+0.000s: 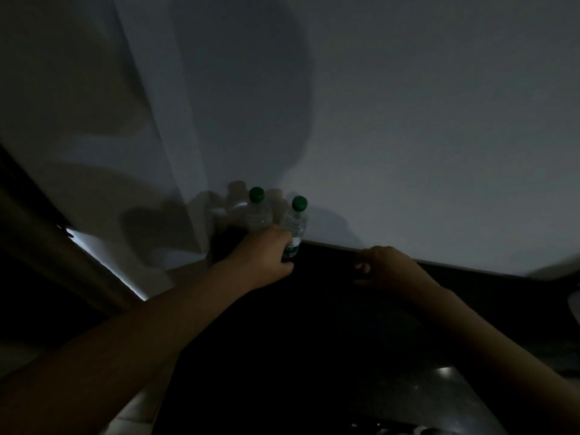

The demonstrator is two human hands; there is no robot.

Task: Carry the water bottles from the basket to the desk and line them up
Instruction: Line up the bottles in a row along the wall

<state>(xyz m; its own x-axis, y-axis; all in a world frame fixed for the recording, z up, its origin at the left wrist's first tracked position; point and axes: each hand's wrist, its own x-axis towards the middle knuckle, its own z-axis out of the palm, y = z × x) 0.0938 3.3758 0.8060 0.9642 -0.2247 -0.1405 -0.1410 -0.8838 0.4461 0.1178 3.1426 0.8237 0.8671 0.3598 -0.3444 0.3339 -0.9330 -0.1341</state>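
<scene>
The scene is very dim. Two clear water bottles with green caps stand upright side by side at the back of the dark desk point(314, 309), against the pale wall. My left hand point(266, 257) grips the lower body of the right bottle point(296, 221). The left bottle point(259, 211) stands just behind my knuckles, close to the first. My right hand point(387, 268) hovers over the desk to the right of the bottles, fingers loosely curled, holding nothing. The basket is not in view.
A pale wall point(408, 120) rises right behind the desk's back edge. A curtain or panel point(94, 136) hangs at the left with a bright slit below it. A pale round object point(574, 304) shows at the right edge.
</scene>
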